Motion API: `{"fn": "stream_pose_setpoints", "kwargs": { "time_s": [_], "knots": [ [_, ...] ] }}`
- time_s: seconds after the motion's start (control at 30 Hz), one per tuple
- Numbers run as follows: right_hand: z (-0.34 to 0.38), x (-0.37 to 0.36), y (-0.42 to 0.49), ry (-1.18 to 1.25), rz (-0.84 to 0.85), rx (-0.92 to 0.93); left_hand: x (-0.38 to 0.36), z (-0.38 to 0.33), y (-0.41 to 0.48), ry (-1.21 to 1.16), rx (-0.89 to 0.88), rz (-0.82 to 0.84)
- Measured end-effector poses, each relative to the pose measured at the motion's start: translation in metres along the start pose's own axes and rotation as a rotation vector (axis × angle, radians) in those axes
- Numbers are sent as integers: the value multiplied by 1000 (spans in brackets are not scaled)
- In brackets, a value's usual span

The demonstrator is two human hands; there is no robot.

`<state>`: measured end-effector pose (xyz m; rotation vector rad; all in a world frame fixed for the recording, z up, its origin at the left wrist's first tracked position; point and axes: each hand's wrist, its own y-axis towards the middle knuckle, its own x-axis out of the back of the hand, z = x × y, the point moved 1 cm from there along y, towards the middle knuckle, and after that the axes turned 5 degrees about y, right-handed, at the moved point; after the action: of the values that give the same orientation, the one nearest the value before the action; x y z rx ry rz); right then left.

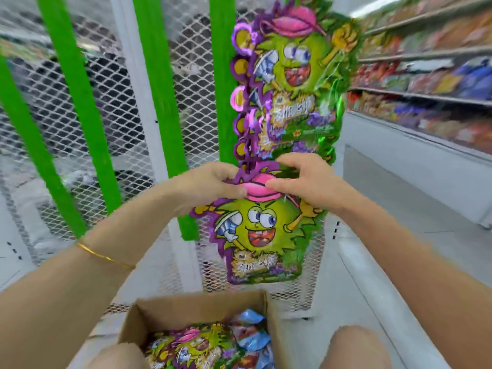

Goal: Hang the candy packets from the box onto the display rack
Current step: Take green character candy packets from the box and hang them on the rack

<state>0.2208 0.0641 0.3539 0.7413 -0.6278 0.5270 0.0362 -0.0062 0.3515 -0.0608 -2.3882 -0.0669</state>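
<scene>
Before the white mesh rack (80, 115), left hand (213, 182) and right hand (300, 179) pinch the top of a glossy green candy packet (261, 235).

Above the brown cardboard box (197, 302), the held packet (261, 235) shows a lime-green cartoon face under a pink cap, edged in purple. The hung packets (292, 75) higher up repeat that print. Inside the box lie matching packets (191, 347) and blue packets (253, 339). Up and left of the box, bright green strips (157, 75) cross white diamond mesh (53, 107).
</scene>
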Motion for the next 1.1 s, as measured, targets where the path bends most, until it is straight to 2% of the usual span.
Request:
{"fn": "stream_pose_setpoints", "kwargs": {
  "time_s": [0.1, 0.23, 0.4, 0.47, 0.8, 0.97, 1.1],
  "knots": [
    [16, 44, 21, 105, -61, 13, 25, -42, 25, 77, -82, -51],
    [30, 100, 57, 122, -193, 30, 64, -98, 60, 203, -176, -174],
    [37, 167, 105, 10, -365, 20, 115, -173, 104, -38, -401, -602],
    [42, 184, 121, -45, -390, 61, 131, -192, 121, -64, -408, -674],
    [53, 204, 184, -396, -550, 221, 159, -225, 153, 11, -250, -688],
    [61, 200, 205, -455, -672, 262, 171, -228, 149, 51, -200, -729],
    [57, 200, 218, -475, -681, 260, 169, -226, 152, 84, -232, -712]
  ]
}}
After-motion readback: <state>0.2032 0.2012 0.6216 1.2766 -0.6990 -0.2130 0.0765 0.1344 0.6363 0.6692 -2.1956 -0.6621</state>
